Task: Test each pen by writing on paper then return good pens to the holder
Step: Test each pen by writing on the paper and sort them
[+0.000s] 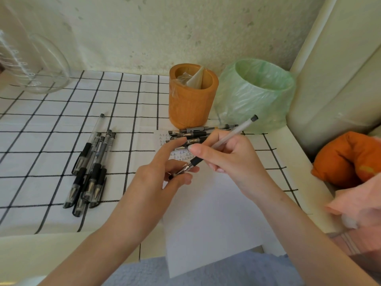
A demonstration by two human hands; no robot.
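Gripping a gel pen (228, 137) by its black sleeve, the right hand (231, 159) holds it above the paper (210, 219); the left hand (160, 178) pinches its clear tip end. The wooden holder (191, 108) stands behind.

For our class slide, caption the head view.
Right hand grips a pen, left hand pinches its tip end above the paper; holder stands behind.

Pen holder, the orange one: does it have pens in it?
No pens in view: the pen holder holds only crumpled plastic wrap; the pens lie on the table.
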